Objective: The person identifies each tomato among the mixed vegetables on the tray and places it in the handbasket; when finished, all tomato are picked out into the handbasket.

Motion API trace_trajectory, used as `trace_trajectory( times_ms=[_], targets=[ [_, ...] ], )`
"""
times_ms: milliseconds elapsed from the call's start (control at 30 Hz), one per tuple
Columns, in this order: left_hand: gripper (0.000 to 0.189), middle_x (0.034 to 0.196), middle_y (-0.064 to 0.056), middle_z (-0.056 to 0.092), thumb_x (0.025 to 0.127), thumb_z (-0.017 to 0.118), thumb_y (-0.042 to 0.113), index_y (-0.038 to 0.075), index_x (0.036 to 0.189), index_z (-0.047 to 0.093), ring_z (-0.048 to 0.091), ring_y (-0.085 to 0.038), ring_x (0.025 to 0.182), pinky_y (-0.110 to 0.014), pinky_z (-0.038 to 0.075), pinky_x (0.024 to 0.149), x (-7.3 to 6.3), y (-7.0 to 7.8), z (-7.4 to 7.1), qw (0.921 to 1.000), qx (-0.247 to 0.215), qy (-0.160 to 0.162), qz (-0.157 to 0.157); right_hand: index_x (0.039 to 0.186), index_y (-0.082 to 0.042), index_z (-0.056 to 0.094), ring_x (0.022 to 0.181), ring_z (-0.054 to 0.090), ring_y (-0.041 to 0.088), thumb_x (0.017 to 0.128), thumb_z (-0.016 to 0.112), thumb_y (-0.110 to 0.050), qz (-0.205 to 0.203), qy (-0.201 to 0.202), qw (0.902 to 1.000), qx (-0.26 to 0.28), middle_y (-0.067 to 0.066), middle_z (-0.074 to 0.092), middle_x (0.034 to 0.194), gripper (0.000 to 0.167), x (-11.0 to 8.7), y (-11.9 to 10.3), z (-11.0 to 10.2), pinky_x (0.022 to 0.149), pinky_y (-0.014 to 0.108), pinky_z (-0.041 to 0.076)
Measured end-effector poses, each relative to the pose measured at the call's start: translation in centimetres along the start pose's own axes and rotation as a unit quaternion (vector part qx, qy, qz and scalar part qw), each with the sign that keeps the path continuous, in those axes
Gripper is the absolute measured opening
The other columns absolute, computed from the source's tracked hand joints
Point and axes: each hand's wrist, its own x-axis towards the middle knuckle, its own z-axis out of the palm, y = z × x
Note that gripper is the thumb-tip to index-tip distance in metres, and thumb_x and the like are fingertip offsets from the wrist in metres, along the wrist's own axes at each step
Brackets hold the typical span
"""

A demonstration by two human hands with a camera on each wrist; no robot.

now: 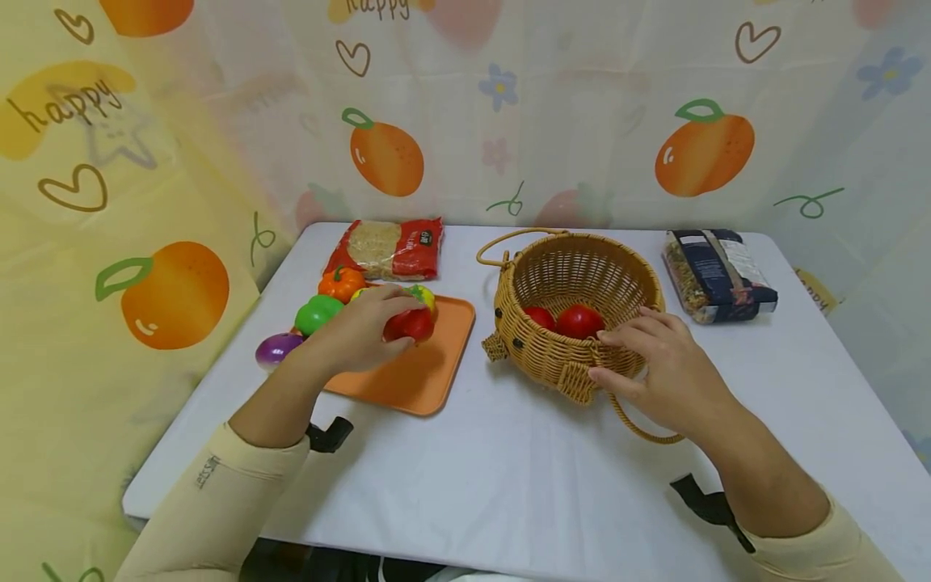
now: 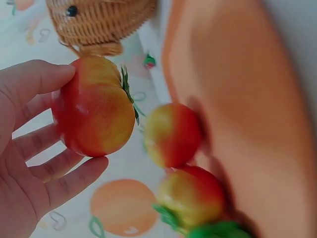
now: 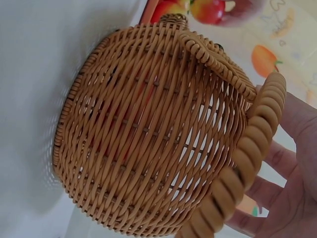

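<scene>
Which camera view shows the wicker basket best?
The head view: the wicker basket shows its opening and two red fruits inside, although the right hand hides some rim. The left wrist view has only a cut-off part; the right wrist view shows the woven side closely, not its opening.

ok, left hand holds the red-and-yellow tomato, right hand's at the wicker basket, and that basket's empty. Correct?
Not empty: the head view shows two red, round items in the wicker basket. The left hand does hold the red-and-yellow tomato, and the right hand is at the basket.
</scene>
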Motion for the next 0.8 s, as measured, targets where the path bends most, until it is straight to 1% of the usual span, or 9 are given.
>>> trace_trajectory(
  times_ms=[200,433,633,800],
  targets=[
    [0.050,0.141,-0.007,0.054,0.090,0.078,0.023,0.019,0.138,0.064,0.047,-0.029,0.132,-0.047,0.059,0.092,1.5,2.2,-1.4,0.9987,0.013,0.024,0.043,0.120,-0.013,0.075,0.139,0.039,0.050,0.086,0.082,-0.040,-0.006,0.005,1.0000,0.006,0.018,0.066,0.127,0.044,0.0,0.1,0.0,0.109,0.075,0.032],
    [0.049,0.140,-0.009,0.056,0.091,0.076,0.023,0.017,0.138,0.064,0.049,-0.029,0.131,-0.046,0.054,0.101,3.1,4.8,-3.0,0.9939,0.037,0.044,0.094,0.120,-0.014,0.075,0.139,0.039,0.050,0.086,0.082,-0.040,-0.013,0.013,0.9998,0.006,0.017,0.067,0.125,0.044,-0.1,0.2,0.2,0.109,0.074,0.032],
    [0.049,0.142,-0.005,0.053,0.093,0.074,0.025,0.019,0.140,0.062,0.048,-0.025,0.131,-0.042,0.054,0.101,4.0,6.7,-4.2,0.9926,0.031,0.050,0.106,0.120,-0.014,0.075,0.139,0.039,0.050,0.086,0.082,-0.040,-0.011,0.014,0.9998,0.005,0.017,0.067,0.125,0.044,-0.1,0.2,0.2,0.109,0.074,0.032],
    [0.045,0.140,-0.004,0.055,0.094,0.072,0.024,0.021,0.138,0.064,0.049,-0.024,0.128,-0.039,0.052,0.100,4.8,8.0,-4.6,0.9870,0.043,0.068,0.139,0.120,-0.014,0.076,0.139,0.039,0.050,0.086,0.082,-0.040,-0.010,0.014,0.9998,0.006,0.017,0.067,0.125,0.043,-0.1,0.2,0.2,0.109,0.075,0.032]
  ],
)
